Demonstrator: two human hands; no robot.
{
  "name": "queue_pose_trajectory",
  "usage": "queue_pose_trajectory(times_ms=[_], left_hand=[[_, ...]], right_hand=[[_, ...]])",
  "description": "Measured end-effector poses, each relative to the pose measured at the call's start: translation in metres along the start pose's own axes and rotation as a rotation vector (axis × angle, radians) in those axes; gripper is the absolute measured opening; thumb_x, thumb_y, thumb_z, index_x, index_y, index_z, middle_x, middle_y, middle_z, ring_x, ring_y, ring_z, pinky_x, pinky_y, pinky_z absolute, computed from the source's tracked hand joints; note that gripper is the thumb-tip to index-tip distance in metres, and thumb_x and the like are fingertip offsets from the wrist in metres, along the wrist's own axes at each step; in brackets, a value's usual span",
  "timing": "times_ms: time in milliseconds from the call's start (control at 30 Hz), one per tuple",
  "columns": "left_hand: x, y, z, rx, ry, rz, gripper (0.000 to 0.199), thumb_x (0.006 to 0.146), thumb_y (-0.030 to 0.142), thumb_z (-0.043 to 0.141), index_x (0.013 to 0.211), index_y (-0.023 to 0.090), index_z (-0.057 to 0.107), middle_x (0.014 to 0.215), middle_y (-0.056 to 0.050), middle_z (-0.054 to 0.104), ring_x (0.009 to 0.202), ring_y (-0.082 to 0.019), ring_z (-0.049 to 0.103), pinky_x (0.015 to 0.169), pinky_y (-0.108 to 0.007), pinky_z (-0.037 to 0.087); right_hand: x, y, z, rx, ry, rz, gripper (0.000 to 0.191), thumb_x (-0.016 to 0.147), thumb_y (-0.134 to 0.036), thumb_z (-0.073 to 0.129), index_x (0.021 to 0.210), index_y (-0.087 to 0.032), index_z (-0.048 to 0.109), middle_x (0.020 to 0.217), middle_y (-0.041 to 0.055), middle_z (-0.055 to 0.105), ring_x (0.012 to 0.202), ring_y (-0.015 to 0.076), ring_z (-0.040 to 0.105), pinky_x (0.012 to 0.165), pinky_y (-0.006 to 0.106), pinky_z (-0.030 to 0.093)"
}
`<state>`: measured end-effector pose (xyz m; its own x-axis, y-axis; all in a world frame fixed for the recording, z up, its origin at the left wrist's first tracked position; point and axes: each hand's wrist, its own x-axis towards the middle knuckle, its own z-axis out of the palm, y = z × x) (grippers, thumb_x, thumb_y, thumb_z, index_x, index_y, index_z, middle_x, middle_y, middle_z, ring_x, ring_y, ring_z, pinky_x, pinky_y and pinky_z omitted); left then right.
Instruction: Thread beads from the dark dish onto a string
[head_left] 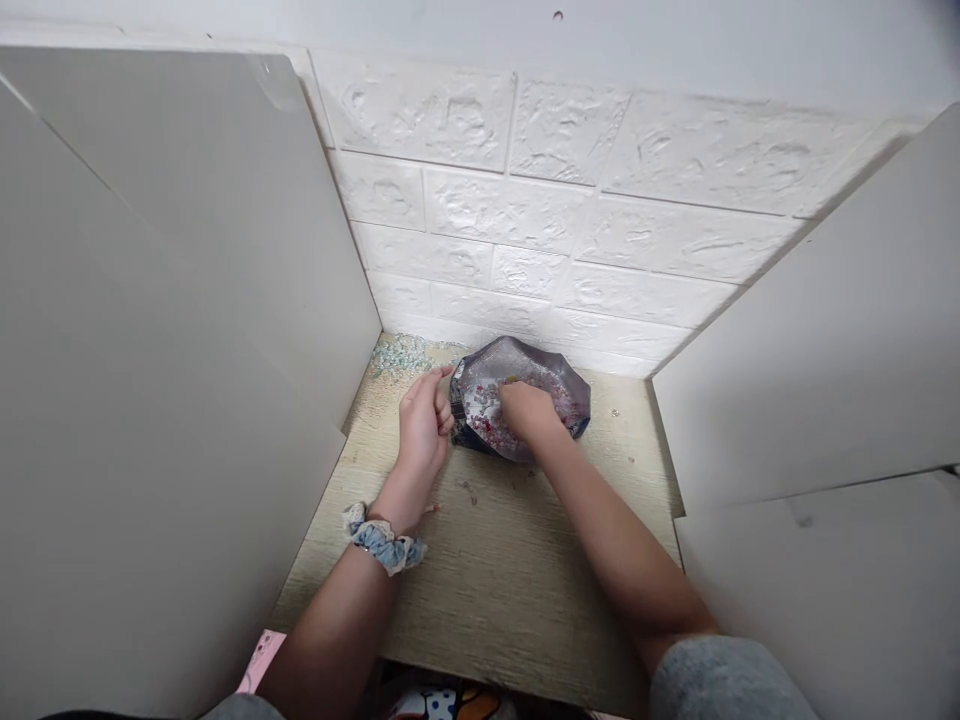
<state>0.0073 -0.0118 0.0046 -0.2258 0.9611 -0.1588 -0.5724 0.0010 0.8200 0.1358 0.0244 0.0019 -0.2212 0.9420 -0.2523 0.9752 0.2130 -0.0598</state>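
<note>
An opened dark foil bag [514,358] stands at the back of the wooden table, its mouth facing me. Inside lie many small red, pink and clear beads [491,430]. My right hand [527,405] reaches into the mouth among the beads, fingers bent down; whatever the fingertips hold is hidden. At the bag's left edge is my left hand [426,415], its fingers curled and the index finger near the rim. I cannot tell whether it touches the bag or pinches something small. A blue and white scrunchie [384,545] circles my left wrist.
Pale green and clear beads [405,355] are spread in the table's back left corner. A few loose beads [469,490] lie on the wooden tabletop [510,590]. White panels [187,300] stand left and right, and a white brick-pattern wall [525,220] closes the back.
</note>
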Motion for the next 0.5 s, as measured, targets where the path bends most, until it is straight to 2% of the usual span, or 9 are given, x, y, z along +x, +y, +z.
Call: queue_pose_trajectory(times_ms=[267,400,500], left_hand=[[0.002,0.001,-0.002,-0.053,0.026,-0.017,0.017,0.069,0.028,0.061,0.08,0.016,0.055,0.039,0.013,0.02,0.032,-0.003,0.013,0.032,-0.017,0.009],[0.004,0.0,-0.002,-0.048,-0.005,-0.06,0.015,0.069,0.027,0.06,0.077,0.016,0.054,0.039,0.013,0.02,0.031,-0.003,0.014,0.031,-0.017,0.009],[0.005,-0.001,-0.002,-0.046,-0.026,-0.102,0.015,0.069,0.027,0.061,0.076,0.017,0.053,0.039,0.013,0.021,0.03,-0.002,0.014,0.031,-0.017,0.009]], right_hand=[[0.006,-0.01,0.01,-0.027,0.182,-0.194,0.033,0.088,-0.007,0.032,0.112,-0.013,0.055,0.109,0.0152,0.057,0.095,0.0243,0.057,0.073,0.031,0.047],[0.012,-0.009,0.018,-0.05,0.168,-0.348,0.034,0.089,-0.01,0.034,0.115,-0.015,0.056,0.115,0.0138,0.054,0.103,0.0251,0.051,0.08,0.032,0.044],[0.014,-0.008,0.021,-0.031,0.13,-0.394,0.035,0.089,-0.009,0.034,0.114,-0.014,0.057,0.117,0.0134,0.054,0.106,0.0237,0.049,0.085,0.032,0.042]])
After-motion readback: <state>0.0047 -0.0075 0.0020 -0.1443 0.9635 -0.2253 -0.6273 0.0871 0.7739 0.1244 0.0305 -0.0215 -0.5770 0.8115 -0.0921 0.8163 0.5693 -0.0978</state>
